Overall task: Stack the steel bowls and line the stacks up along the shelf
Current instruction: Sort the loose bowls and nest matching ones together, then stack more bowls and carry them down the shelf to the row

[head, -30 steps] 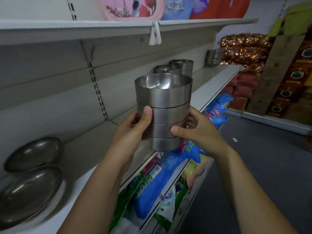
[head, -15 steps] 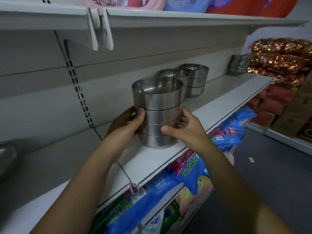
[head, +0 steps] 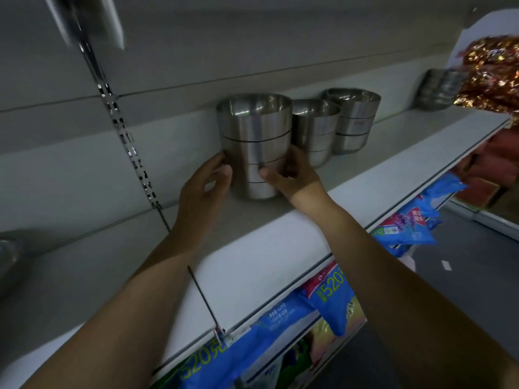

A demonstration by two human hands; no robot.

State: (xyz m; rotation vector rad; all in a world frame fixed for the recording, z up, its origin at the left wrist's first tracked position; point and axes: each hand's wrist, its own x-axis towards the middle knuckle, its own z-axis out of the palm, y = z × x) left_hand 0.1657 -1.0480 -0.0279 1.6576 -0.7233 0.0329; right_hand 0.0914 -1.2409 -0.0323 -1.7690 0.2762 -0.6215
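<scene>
A stack of several steel bowls [head: 255, 136] stands upright on the white shelf [head: 266, 248], near the back wall. My left hand [head: 206, 189] grips its left side and my right hand [head: 292, 178] grips its lower right side. Directly to the right stands a second bowl stack [head: 316, 130], and behind that a third bowl stack [head: 352, 119]; the three form a row along the wall. The held stack's base looks to be on the shelf surface, partly hidden by my fingers.
A further pile of steel bowls [head: 438, 88] sits far right on the shelf beside gold foil packs [head: 491, 74]. A large steel dish [head: 8, 259] shows at the left edge. Blue packets [head: 331, 299] hang on the shelf below. A slotted upright [head: 123, 136] runs down the wall.
Both hands carried the bowl stack from mid-air in front of the shelf to the back of the shelf, beside the other two stacks. The camera moved closer.
</scene>
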